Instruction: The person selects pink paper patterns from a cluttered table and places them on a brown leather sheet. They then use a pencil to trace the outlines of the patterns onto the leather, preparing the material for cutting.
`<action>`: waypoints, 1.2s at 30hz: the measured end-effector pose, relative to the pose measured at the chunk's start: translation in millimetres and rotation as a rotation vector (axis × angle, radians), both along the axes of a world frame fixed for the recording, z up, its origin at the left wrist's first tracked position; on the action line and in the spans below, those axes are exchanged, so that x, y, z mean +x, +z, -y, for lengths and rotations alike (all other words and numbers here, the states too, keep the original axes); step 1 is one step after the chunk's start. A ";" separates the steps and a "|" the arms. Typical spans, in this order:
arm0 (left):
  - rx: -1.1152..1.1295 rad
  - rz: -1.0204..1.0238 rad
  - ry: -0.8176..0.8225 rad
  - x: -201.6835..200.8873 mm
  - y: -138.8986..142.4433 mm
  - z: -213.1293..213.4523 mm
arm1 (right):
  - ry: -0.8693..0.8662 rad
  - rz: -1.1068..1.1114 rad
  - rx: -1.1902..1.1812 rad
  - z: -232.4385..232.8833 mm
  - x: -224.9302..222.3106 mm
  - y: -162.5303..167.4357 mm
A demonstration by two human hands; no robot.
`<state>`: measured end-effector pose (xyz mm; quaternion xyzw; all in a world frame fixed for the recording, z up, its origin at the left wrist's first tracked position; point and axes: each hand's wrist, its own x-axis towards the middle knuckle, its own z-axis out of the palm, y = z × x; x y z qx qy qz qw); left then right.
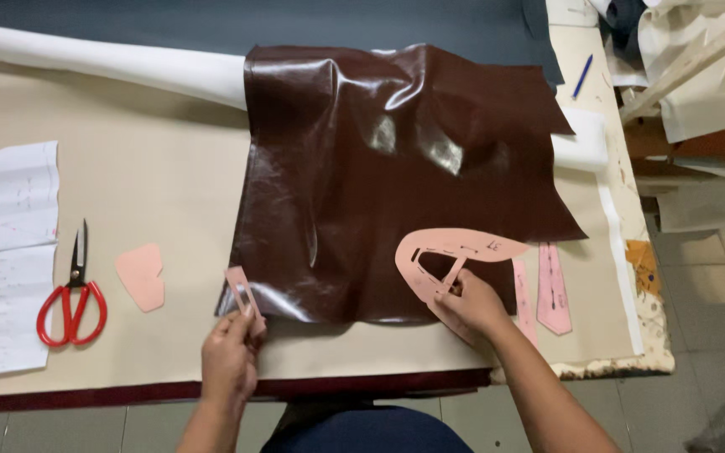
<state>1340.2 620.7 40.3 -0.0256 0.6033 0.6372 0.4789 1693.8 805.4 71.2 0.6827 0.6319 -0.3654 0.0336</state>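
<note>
Brown leather sheet (379, 176) is lying near the worktop's (127, 193) front edge. Right hand (467, 306) is pinching the large pink pattern (451, 256) flat upon it; left hand (230, 356) fingers are closing on a small pink pattern (243, 294) at the sheet's corner.

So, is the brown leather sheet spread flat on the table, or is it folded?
Spread out, not folded: the brown leather sheet lies open as one layer on the table, though wrinkled, with glossy ridges near its middle.

Leather sheet (379, 176): glossy dark brown. Paper templates, including the curved template (451, 252) and small strip (243, 295): pale pink. Scissors (73, 294) have red handles; bench (127, 193) is beige.
</note>
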 end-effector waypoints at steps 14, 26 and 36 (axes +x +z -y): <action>-0.065 -0.289 -0.115 -21.1 -13.3 22.0 | 0.557 0.002 0.415 22.0 -93.4 49.0; -0.087 -0.627 -0.356 -81.9 17.8 50.5 | 0.307 0.093 0.539 68.1 -147.8 23.7; -0.105 -1.198 -0.476 -95.2 19.7 -4.3 | 0.183 0.062 0.505 100.9 -175.6 -5.3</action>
